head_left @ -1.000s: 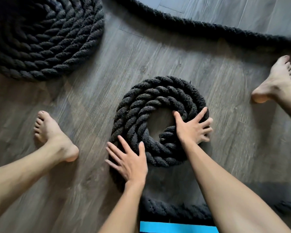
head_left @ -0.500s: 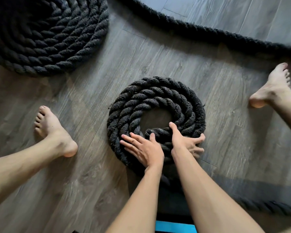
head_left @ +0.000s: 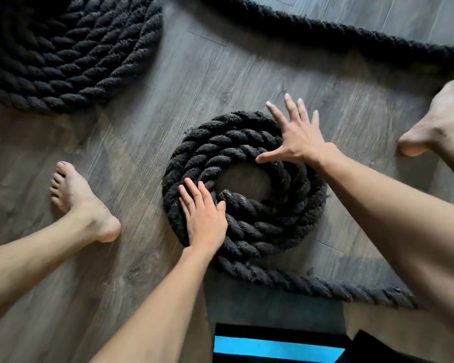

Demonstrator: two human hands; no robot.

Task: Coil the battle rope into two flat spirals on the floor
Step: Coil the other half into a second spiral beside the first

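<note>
Quick look at me. My left hand (head_left: 203, 218) and right hand (head_left: 296, 138) are both bare, with nails short and plain. The left forearm (head_left: 155, 310) and right forearm (head_left: 378, 205) are bare too, all the way to the edge of view.

Out past my left hand is my left foot (head_left: 81, 203): bare, toes showing, faint grey smudges on it. Past my right hand is my right foot (head_left: 438, 121), bare as well, with a dark smudge by the ankle.

Below both hands, close to me, is a black garment (head_left: 273, 334) with one bright blue band (head_left: 278, 349) straight across it. Another black hem (head_left: 372, 344) sits right of that.
</note>
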